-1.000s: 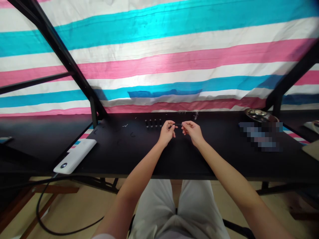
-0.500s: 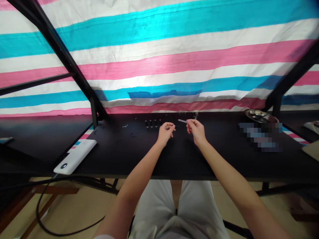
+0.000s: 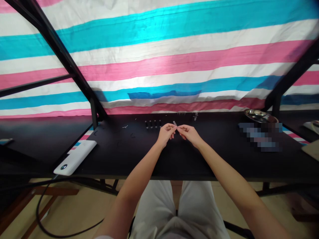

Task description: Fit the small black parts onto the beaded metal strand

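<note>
My left hand and my right hand meet fingertip to fingertip just above the black table. Between them a short, thin grey stick points up and away from me. Pinched fingers of my right hand appear to hold its near end. The left thumb and fingers are also pressed together beside it; what they grip is hidden. Left of my hands, several small dark cylinders with grey ends lie in a row. Behind my right hand is a small metallic piece.
A white power bank with a cable lies on the left. At the right back sits a shiny metal dish, near a blurred patch. Tiny pieces line the far edge, and a white scrap lies left. Striped sheeting hangs behind.
My right hand has moved left to meet my left hand. The grey stick has come with it and turned from pointing left to pointing away from me.
</note>
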### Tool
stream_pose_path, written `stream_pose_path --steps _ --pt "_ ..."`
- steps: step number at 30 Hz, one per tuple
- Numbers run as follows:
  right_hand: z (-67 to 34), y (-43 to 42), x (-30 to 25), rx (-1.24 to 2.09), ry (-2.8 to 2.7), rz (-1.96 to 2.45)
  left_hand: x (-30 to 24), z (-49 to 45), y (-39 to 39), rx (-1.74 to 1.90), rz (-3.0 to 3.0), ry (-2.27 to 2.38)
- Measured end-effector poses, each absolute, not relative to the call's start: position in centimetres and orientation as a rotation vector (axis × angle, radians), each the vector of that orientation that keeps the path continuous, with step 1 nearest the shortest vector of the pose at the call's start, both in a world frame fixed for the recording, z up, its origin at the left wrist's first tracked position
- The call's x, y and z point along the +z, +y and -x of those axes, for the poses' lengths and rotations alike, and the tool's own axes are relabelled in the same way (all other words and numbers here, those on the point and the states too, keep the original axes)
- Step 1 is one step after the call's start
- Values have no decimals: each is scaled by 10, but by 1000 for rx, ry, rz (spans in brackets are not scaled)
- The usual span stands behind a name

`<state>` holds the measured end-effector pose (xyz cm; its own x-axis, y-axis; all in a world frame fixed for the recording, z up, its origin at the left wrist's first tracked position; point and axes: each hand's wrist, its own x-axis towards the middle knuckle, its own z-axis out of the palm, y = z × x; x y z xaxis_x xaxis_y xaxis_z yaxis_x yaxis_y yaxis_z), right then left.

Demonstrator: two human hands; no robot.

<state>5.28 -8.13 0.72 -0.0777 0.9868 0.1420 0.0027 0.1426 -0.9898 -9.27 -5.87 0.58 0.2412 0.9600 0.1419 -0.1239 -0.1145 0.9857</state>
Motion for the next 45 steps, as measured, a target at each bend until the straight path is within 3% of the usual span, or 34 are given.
stream_pose_path --steps 15,21,29,45 --pt "-54 -78 -6 1018 -1769 1242 1 92 -59 1009 -1407 946" --pt "-61 -73 -15 559 -1898 1422 -7 93 -57 1090 -1710 1156" --pt "-86 -48 -35 315 -1563 1493 0 95 -72 867 -2452 1253" --pt "-133 11 -48 131 -1485 1635 10 100 -76 706 -2667 1200"
